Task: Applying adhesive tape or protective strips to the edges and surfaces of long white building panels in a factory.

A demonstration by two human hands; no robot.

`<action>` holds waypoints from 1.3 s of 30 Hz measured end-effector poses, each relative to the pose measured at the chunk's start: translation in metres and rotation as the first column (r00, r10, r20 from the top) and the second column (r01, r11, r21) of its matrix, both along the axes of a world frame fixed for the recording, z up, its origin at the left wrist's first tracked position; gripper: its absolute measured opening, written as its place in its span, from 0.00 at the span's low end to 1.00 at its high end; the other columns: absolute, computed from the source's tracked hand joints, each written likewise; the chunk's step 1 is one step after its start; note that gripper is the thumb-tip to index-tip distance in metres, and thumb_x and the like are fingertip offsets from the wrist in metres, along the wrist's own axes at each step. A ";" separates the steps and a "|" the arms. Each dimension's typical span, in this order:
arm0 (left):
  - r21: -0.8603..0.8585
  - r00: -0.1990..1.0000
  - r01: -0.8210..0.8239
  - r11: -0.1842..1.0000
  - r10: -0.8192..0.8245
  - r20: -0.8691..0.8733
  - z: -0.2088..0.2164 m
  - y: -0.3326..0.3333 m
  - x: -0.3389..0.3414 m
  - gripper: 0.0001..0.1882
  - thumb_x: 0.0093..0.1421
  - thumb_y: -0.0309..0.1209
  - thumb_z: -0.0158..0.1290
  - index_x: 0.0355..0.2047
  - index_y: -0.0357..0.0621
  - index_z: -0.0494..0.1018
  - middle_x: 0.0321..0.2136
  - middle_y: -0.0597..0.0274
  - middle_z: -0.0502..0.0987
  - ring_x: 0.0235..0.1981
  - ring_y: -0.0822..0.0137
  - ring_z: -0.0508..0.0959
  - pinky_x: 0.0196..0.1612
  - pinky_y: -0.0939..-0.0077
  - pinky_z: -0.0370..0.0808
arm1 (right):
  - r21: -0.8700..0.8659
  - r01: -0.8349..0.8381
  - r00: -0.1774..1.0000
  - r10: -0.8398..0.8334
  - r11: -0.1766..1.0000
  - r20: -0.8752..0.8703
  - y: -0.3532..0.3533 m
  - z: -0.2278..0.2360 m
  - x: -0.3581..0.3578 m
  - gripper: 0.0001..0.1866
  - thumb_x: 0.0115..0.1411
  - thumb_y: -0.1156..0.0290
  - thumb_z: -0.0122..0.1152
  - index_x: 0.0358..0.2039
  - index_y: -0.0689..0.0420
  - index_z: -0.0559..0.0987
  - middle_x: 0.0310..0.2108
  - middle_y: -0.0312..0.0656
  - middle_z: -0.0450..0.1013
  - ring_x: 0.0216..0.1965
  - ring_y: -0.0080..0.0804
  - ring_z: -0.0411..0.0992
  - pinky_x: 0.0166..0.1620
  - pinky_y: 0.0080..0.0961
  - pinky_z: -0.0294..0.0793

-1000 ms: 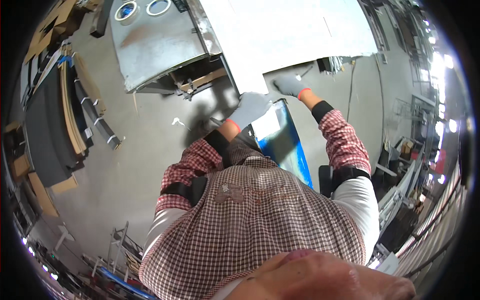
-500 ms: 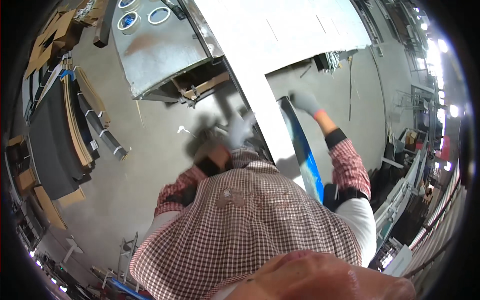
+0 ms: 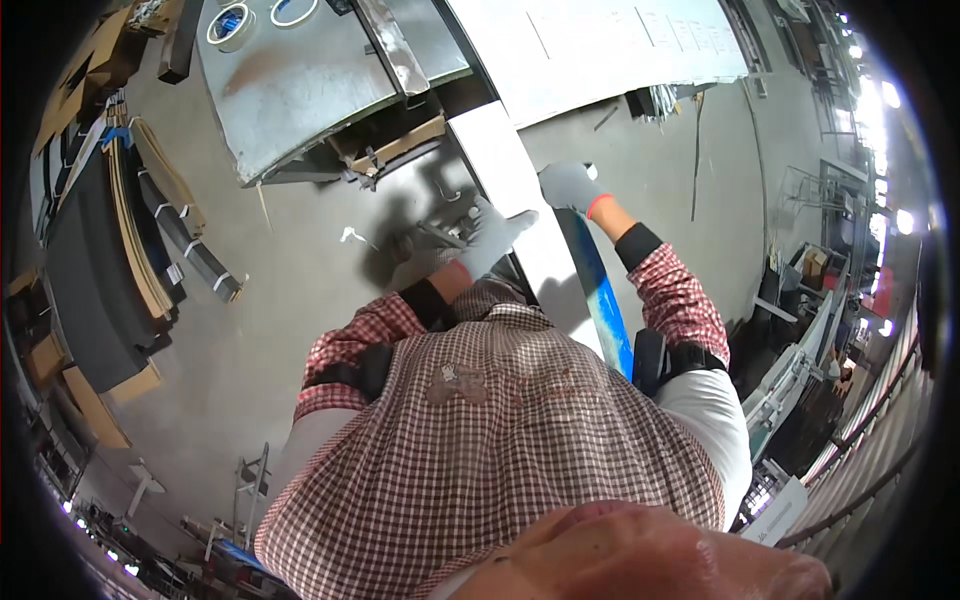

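Note:
A long white panel [image 3: 527, 190] extends from near my body toward the bench, lying over a blue-streaked dark support [image 3: 597, 285]. My left hand [image 3: 492, 238], in a grey glove, rests at the panel's left edge. Its fingers are stretched apart and the thumb reaches over the white surface. On the opposite edge my right hand [image 3: 572, 188], gloved in grey with a red cuff, has its fingers bent around the panel's side. The fingertips of that hand are partly hidden. A large white sheet [image 3: 600, 55] lies beyond the panel's far end.
A grey metal-topped bench [image 3: 300, 85] at the far left carries tape rolls [image 3: 229, 27]. Bundled dark strips [image 3: 85, 270] lie on the floor at left beside cardboard [image 3: 95, 405]. Metal racks and stock [image 3: 800, 350] line the right side.
The white panel's far end has come nearer to me, showing separate from the large sheet. My blurred left hand has moved up onto the panel's edge; my right hand has shifted left against it.

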State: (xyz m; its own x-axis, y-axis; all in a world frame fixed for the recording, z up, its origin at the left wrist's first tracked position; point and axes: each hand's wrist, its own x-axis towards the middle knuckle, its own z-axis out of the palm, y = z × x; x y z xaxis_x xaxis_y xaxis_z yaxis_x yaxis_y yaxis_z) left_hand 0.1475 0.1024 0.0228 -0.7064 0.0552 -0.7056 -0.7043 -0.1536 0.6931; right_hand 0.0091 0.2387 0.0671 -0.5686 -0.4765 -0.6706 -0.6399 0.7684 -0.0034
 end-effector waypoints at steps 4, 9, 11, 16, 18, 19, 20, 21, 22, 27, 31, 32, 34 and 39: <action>-0.213 0.975 0.218 0.953 -0.220 0.011 0.016 -0.032 0.006 0.58 0.47 0.42 0.64 0.61 0.19 0.37 0.48 0.33 0.66 0.49 0.50 0.70 0.48 0.66 0.72 | -0.020 0.030 1.000 -0.030 0.999 0.007 0.006 0.045 -0.016 0.14 0.48 0.71 0.50 0.34 0.56 0.79 0.34 0.51 0.76 0.38 0.53 0.74 0.37 0.44 0.73; -0.091 0.887 -0.107 0.990 0.053 -0.460 0.092 -0.092 -0.019 0.49 0.49 0.30 0.62 0.64 0.31 0.44 0.27 0.59 0.76 0.27 0.70 0.76 0.32 0.78 0.74 | -0.763 0.223 0.789 0.347 0.607 0.507 -0.066 0.129 -0.003 0.23 0.52 0.82 0.54 0.50 0.54 0.74 0.45 0.46 0.70 0.38 0.44 0.71 0.46 0.34 0.71; -0.236 0.824 -0.030 0.971 -0.109 -0.556 0.096 -0.091 -0.023 0.41 0.50 0.26 0.58 0.62 0.31 0.51 0.18 0.66 0.74 0.18 0.75 0.72 0.26 0.82 0.72 | -0.702 0.103 0.792 0.368 0.705 0.487 -0.076 0.124 -0.004 0.23 0.51 0.82 0.55 0.49 0.53 0.74 0.52 0.47 0.67 0.42 0.43 0.71 0.47 0.34 0.70; -0.104 0.898 -0.073 0.992 0.020 -0.440 0.043 -0.111 -0.006 0.36 0.52 0.22 0.54 0.61 0.33 0.54 0.18 0.63 0.71 0.17 0.75 0.70 0.22 0.81 0.69 | -0.318 0.346 0.845 -0.145 0.883 0.515 -0.018 0.083 -0.069 0.16 0.50 0.76 0.58 0.41 0.57 0.79 0.38 0.50 0.77 0.37 0.43 0.76 0.41 0.34 0.74; -0.445 0.905 -0.034 0.895 -0.161 -0.395 -0.007 -0.092 0.000 0.30 0.52 0.24 0.54 0.56 0.34 0.61 0.19 0.57 0.74 0.18 0.69 0.73 0.23 0.75 0.70 | -0.327 0.300 0.921 -0.183 0.896 0.344 0.008 0.010 -0.059 0.15 0.50 0.73 0.60 0.40 0.60 0.80 0.35 0.47 0.79 0.36 0.36 0.77 0.40 0.32 0.75; -0.547 0.912 0.060 0.835 -0.268 -0.309 -0.032 -0.079 -0.018 0.25 0.52 0.25 0.53 0.52 0.35 0.66 0.19 0.57 0.74 0.20 0.67 0.74 0.24 0.71 0.70 | -0.403 0.385 0.888 -0.214 0.830 0.408 0.010 -0.027 -0.054 0.15 0.50 0.71 0.61 0.40 0.61 0.79 0.35 0.45 0.79 0.36 0.32 0.77 0.40 0.30 0.74; -0.549 0.915 0.058 0.834 -0.265 -0.305 -0.079 -0.074 -0.025 0.25 0.52 0.25 0.53 0.52 0.35 0.66 0.19 0.57 0.74 0.20 0.67 0.74 0.24 0.71 0.70 | -0.404 0.383 0.887 -0.208 0.831 0.412 0.001 -0.050 -0.050 0.15 0.50 0.71 0.61 0.40 0.61 0.79 0.35 0.45 0.79 0.36 0.32 0.77 0.40 0.30 0.74; -0.219 0.860 0.244 0.945 -0.315 -0.401 -0.131 -0.071 -0.024 0.21 0.54 0.24 0.52 0.49 0.33 0.68 0.28 0.56 0.75 0.27 0.66 0.76 0.29 0.73 0.73 | -0.458 0.534 0.786 -0.218 0.710 0.578 -0.014 -0.067 -0.044 0.15 0.50 0.70 0.61 0.38 0.61 0.80 0.33 0.43 0.79 0.35 0.29 0.76 0.40 0.28 0.74; 0.129 0.795 0.448 0.885 -0.328 -0.510 -0.138 -0.070 -0.030 0.17 0.55 0.23 0.51 0.46 0.31 0.70 0.37 0.56 0.76 0.34 0.65 0.77 0.35 0.75 0.76 | -0.464 0.688 0.657 -0.208 0.558 0.724 -0.017 -0.075 -0.039 0.14 0.50 0.69 0.62 0.37 0.60 0.81 0.30 0.41 0.79 0.33 0.26 0.76 0.40 0.27 0.73; -0.197 0.653 0.495 0.846 -0.512 -0.559 -0.097 -0.060 -0.035 0.12 0.54 0.27 0.52 0.38 0.36 0.74 0.33 0.57 0.77 0.39 0.63 0.76 0.43 0.69 0.72 | -0.523 0.786 0.579 -0.689 0.329 0.437 -0.016 -0.014 0.014 0.26 0.47 0.67 0.64 0.48 0.60 0.74 0.41 0.50 0.75 0.44 0.38 0.73 0.46 0.30 0.70; -0.766 0.237 0.420 0.487 -0.873 -0.426 -0.066 -0.109 -0.021 0.15 0.61 0.35 0.48 0.47 0.44 0.74 0.46 0.56 0.74 0.50 0.62 0.72 0.53 0.71 0.68 | -0.614 0.490 0.710 -0.692 0.619 -0.130 -0.050 0.019 0.090 0.43 0.33 0.60 0.67 0.54 0.59 0.67 0.49 0.52 0.63 0.46 0.57 0.65 0.48 0.50 0.64; -0.528 0.516 0.509 0.680 -0.732 -0.445 -0.063 -0.122 -0.012 0.17 0.62 0.35 0.47 0.49 0.43 0.72 0.47 0.55 0.74 0.51 0.62 0.71 0.53 0.71 0.68 | -0.609 0.536 0.716 -0.697 0.585 -0.039 -0.057 0.024 0.086 0.43 0.33 0.61 0.67 0.54 0.61 0.65 0.51 0.52 0.59 0.47 0.56 0.64 0.47 0.48 0.64; -0.169 0.772 0.502 0.848 -0.527 -0.355 -0.065 -0.150 -0.009 0.20 0.65 0.36 0.45 0.54 0.41 0.69 0.49 0.54 0.74 0.54 0.63 0.71 0.55 0.71 0.67 | -0.702 0.516 0.682 -0.731 0.490 -0.009 -0.056 0.008 0.088 0.45 0.32 0.60 0.68 0.54 0.61 0.64 0.51 0.53 0.59 0.49 0.56 0.62 0.47 0.46 0.65; -0.637 0.391 0.310 0.706 -0.706 -0.591 0.000 -0.069 -0.083 0.10 0.55 0.32 0.50 0.37 0.45 0.74 0.26 0.49 0.76 0.26 0.51 0.76 0.30 0.61 0.71 | -0.587 0.802 0.479 -0.705 0.110 0.523 -0.040 0.023 0.064 0.43 0.37 0.63 0.67 0.55 0.64 0.63 0.50 0.59 0.63 0.51 0.51 0.65 0.52 0.40 0.67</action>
